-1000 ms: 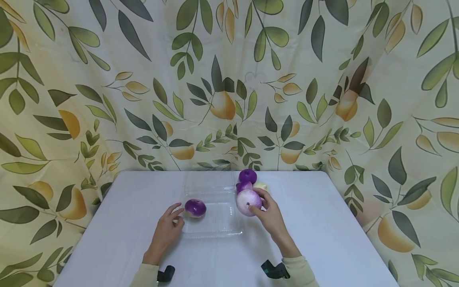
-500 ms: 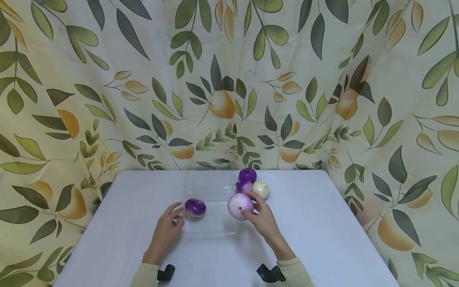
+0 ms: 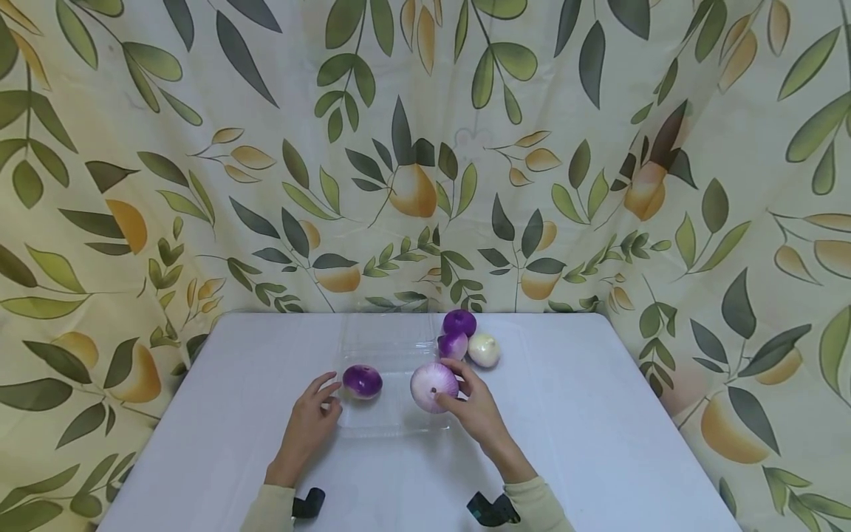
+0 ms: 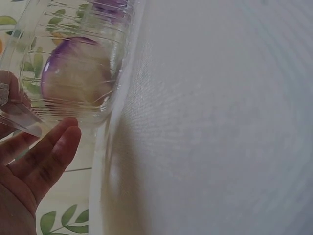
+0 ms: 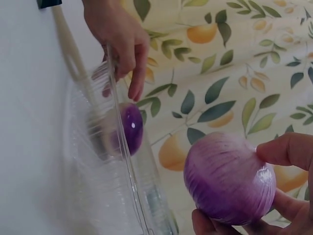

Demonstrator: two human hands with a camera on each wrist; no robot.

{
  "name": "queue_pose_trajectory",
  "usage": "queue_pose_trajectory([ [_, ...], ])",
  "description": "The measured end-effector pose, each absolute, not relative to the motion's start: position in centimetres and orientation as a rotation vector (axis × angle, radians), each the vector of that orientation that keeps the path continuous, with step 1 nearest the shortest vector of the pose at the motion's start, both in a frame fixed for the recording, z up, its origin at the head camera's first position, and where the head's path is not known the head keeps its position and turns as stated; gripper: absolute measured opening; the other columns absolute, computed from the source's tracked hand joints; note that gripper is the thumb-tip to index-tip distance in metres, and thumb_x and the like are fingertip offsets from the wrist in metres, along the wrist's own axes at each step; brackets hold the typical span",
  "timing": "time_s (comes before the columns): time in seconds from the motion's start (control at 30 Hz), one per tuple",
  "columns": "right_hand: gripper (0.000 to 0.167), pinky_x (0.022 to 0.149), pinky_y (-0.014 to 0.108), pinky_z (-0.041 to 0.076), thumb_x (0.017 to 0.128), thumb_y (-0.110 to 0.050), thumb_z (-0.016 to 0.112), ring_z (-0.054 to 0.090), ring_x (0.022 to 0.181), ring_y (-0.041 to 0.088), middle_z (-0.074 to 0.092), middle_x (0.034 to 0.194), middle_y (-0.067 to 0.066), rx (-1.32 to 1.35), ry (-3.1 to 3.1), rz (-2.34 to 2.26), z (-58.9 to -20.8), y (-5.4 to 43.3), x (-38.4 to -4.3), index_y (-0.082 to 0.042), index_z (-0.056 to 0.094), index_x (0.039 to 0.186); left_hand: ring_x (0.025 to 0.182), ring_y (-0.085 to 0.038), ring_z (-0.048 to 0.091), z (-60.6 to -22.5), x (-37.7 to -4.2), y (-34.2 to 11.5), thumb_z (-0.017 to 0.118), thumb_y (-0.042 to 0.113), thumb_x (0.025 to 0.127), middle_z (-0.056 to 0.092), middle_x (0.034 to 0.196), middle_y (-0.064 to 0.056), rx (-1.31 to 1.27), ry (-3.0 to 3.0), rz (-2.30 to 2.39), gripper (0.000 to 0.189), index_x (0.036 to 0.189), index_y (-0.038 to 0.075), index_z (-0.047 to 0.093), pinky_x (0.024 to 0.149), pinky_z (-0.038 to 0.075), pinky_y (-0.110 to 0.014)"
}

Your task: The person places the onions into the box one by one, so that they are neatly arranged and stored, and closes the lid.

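Observation:
My right hand (image 3: 480, 414) holds a pale purple onion (image 3: 433, 387) between thumb and fingers, above the right part of a clear plastic container (image 3: 405, 427). In the right wrist view the held onion (image 5: 230, 178) looks glossy and streaked. On the container's left side, my left hand (image 3: 311, 414) holds the rim, its fingers and thumb to either side of it. Another purple onion (image 3: 362, 382) rests inside, close to those fingers. Through the plastic, the left wrist view shows this onion (image 4: 76, 71) beside the left fingertips (image 4: 71, 134).
Behind the right hand, two purple onions (image 3: 459, 322) and a white onion (image 3: 484, 350) sit together on the white table (image 3: 572, 414). The container's clear lid (image 3: 385, 332) lies folded back towards the patterned curtain (image 3: 425, 251).
My right hand has carried the pale purple onion leftwards and slightly nearer, from beside the other onions to over the container. The white onion is now uncovered. My left hand stays in place.

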State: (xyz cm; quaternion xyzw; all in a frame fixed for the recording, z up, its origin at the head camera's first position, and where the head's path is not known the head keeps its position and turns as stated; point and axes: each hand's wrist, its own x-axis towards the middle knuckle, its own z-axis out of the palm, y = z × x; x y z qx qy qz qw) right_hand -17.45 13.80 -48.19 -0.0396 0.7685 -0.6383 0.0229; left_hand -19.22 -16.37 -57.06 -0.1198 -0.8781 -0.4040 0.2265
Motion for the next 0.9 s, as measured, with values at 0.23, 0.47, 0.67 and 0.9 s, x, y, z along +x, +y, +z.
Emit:
queue_pose_trajectory([
  [0.23,0.059,0.087,0.033,0.056,0.081,-0.005,0.071,0.057,0.12,0.034,0.054,0.137,0.015,-0.16,2.351,-1.987,-48.9,13.5,-17.6,-0.011,0.053,0.137,0.078,-0.018,0.071,-57.3,-19.2,-16.4,0.065,-0.005,0.079,0.063,0.129,-0.014,-0.33,-2.417,-1.105,0.031,0.109,-0.004,0.071,0.063,0.057,-0.021],
  [0.47,0.059,0.092,0.041,0.055,0.082,-0.006,0.071,0.056,0.122,0.034,0.053,0.14,0.012,-0.179,2.318,-1.987,-49.6,12.7,-17.6,-0.013,0.053,0.138,0.079,-0.018,0.071,-57.2,-19.1,-16.4,0.065,-0.004,0.08,0.063,0.13,-0.015,-0.32,-2.434,-1.095,0.031,0.111,-0.004,0.071,0.063,0.058,-0.022],
  [0.67,0.057,0.092,0.039,0.056,0.083,-0.008,0.072,0.057,0.121,0.034,0.053,0.139,0.013,-0.217,2.287,-1.979,-49.8,11.8,-17.3,-0.013,0.054,0.136,0.079,-0.018,0.071,-57.1,-19.0,-16.3,0.064,-0.004,0.08,0.063,0.13,-0.014,-0.317,-2.436,-1.114,0.031,0.11,-0.004,0.071,0.063,0.057,-0.021],
  [0.9,0.058,0.089,0.031,0.056,0.084,-0.011,0.073,0.057,0.12,0.032,0.051,0.138,0.016,-0.261,2.266,-1.948,-50.3,11.0,-17.4,-0.013,0.052,0.139,0.079,-0.019,0.072,-57.1,-19.2,-16.3,0.064,-0.004,0.08,0.063,0.13,-0.015,-0.316,-2.432,-1.114,0.031,0.111,-0.005,0.071,0.063,0.058,-0.021],
])
